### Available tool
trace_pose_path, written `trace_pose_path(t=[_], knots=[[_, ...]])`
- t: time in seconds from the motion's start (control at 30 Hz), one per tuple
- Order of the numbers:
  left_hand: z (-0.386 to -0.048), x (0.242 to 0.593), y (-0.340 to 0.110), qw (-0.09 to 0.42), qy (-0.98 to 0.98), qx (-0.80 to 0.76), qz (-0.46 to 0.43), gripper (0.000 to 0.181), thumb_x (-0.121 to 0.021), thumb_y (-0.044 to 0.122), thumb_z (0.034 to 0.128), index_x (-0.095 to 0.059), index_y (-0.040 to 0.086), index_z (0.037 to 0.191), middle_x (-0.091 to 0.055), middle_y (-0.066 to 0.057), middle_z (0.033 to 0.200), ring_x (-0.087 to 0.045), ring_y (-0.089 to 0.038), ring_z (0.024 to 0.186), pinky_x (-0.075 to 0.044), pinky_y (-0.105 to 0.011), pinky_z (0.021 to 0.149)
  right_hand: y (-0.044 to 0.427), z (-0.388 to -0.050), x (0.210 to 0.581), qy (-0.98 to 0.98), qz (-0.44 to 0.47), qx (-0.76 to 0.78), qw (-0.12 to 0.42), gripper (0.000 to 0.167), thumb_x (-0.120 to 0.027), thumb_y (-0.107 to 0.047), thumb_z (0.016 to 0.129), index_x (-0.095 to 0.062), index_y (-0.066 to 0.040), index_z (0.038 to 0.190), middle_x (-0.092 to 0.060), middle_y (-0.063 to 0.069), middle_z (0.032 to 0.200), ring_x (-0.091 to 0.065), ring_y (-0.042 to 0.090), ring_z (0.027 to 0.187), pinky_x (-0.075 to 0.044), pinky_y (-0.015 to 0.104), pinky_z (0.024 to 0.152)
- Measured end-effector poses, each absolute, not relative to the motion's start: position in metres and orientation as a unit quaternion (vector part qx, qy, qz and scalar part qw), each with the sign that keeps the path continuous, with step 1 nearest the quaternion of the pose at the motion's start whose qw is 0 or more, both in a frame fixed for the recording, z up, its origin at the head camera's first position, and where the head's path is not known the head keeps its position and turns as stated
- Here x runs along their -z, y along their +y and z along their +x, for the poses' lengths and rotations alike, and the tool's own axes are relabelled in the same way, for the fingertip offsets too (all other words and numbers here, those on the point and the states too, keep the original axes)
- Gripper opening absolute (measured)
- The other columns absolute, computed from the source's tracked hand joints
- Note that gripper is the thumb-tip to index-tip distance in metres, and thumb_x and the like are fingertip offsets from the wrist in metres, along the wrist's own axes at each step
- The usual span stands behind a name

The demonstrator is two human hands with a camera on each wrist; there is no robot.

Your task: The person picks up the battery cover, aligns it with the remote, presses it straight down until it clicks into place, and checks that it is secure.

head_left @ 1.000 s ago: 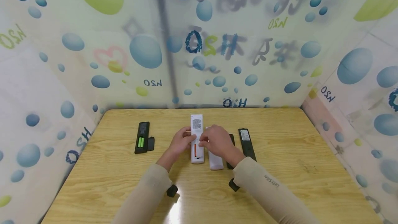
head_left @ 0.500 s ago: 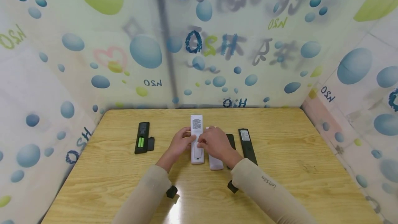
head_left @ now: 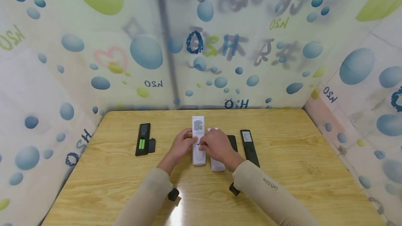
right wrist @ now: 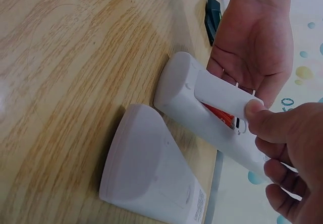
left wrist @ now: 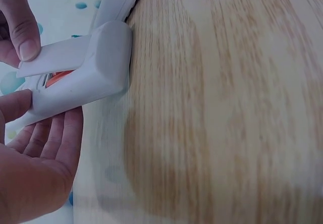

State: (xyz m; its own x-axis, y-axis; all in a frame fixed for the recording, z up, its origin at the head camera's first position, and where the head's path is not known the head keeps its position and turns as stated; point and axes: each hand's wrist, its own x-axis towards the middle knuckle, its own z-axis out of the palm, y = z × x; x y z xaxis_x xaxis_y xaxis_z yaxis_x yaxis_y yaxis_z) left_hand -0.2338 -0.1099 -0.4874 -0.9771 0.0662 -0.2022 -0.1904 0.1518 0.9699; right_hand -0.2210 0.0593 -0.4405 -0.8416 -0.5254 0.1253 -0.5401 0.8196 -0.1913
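Backdrop: a pale wall (head_left: 257,69) printed with blue and green ovals is standing behind the table's far edge.
Table: a wood-grain table (head_left: 298,142) is carrying five remotes.
White remote: this white remote (head_left: 198,125) is sitting near the middle of the far half, back upward, its long side running toward the far edge; whether its underside is touching the wood cannot be told.
Left hand: from the near edge, this forearm is slanting inward; the left hand (head_left: 183,144) is gripping the white remote, thumb on its back, fingers wrapping beneath.
Right hand: this forearm is slanting in from the near right corner; the right hand (head_left: 216,144), knuckles up, is pinching the cover between thumb and bent forefinger, its other fingers curling.
Cover: the white cover (right wrist: 222,90) is tilting, near end meeting the white remote, far end standing off it.
Battery: an orange battery (right wrist: 219,115) is showing under the cover.
Right side: a second white remote (head_left: 217,164) is lying just beside, with two black remotes (head_left: 249,147) lying nearer the right edge.
Left side: a black remote (head_left: 144,138) is lying toward the far left corner, green batteries (head_left: 142,144) showing.
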Motion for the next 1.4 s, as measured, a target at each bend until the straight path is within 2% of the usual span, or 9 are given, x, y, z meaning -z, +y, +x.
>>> trace_pose_path(t=[0.27, 0.57, 0.83, 1.0, 1.2, 1.4], knots=[[-0.233, 0.485, -0.11, 0.097, 0.751, -0.652, -0.048, 0.041, -0.062, 0.017, 0.095, -0.054, 0.011, 0.134, -0.061, -0.016, 0.122, -0.062, -0.019, 0.096, -0.057, -0.031, 0.075, 0.057, -0.221, 0.442, -0.957, 0.266, -0.112, 0.03, 0.017, -0.074, -0.039, 0.084, -0.078, -0.024, 0.091, -0.072, -0.01, 0.088, -0.052, 0.012, 0.078, -0.047, 0.03, 0.08], [-0.23, 0.485, -0.109, 0.093, 0.748, -0.655, -0.045, 0.04, -0.061, 0.017, 0.0961, -0.054, 0.01, 0.135, -0.06, -0.017, 0.122, -0.061, -0.019, 0.097, -0.057, -0.031, 0.075, 0.056, -0.222, 0.448, -0.96, 0.254, -0.106, 0.044, 0.017, -0.075, -0.04, 0.083, -0.071, -0.023, 0.082, -0.065, -0.011, 0.08, -0.049, 0.011, 0.076, -0.043, 0.028, 0.072], [-0.227, 0.485, -0.107, 0.088, 0.744, -0.661, -0.041, 0.041, -0.061, 0.015, 0.0962, -0.052, 0.008, 0.135, -0.06, -0.018, 0.122, -0.061, -0.017, 0.095, -0.056, -0.033, 0.076, 0.055, -0.222, 0.451, -0.962, 0.246, -0.105, 0.053, 0.018, -0.077, -0.04, 0.082, -0.069, -0.023, 0.081, -0.064, -0.011, 0.077, -0.049, 0.012, 0.075, -0.043, 0.029, 0.072], [-0.226, 0.484, -0.108, 0.086, 0.742, -0.664, -0.035, 0.042, -0.06, 0.015, 0.0967, -0.05, 0.006, 0.137, -0.059, -0.019, 0.123, -0.061, -0.017, 0.095, -0.057, -0.034, 0.076, 0.055, -0.222, 0.45, -0.965, 0.236, -0.103, 0.047, 0.018, -0.076, -0.04, 0.083, -0.073, -0.023, 0.089, -0.068, -0.01, 0.083, -0.051, 0.012, 0.078, -0.046, 0.03, 0.076], [-0.226, 0.484, -0.109, 0.084, 0.746, -0.659, -0.042, 0.04, -0.061, 0.015, 0.0963, -0.053, 0.008, 0.135, -0.06, -0.018, 0.123, -0.061, -0.017, 0.095, -0.056, -0.031, 0.075, 0.059, -0.223, 0.444, -0.975, 0.186, -0.119, 0.032, 0.021, -0.074, -0.039, 0.085, -0.073, -0.022, 0.098, -0.066, -0.007, 0.085, -0.052, 0.014, 0.081, -0.048, 0.034, 0.083], [-0.226, 0.481, -0.11, 0.094, 0.744, -0.66, -0.045, 0.04, -0.061, 0.016, 0.0966, -0.053, 0.009, 0.135, -0.06, -0.017, 0.124, -0.061, -0.018, 0.098, -0.055, -0.032, 0.077, 0.061, -0.224, 0.444, -0.982, 0.164, -0.096, 0.004, 0.038, -0.071, -0.049, 0.084, -0.071, -0.022, 0.111, -0.069, -0.005, 0.095, -0.056, 0.016, 0.09, -0.048, 0.036, 0.085]])
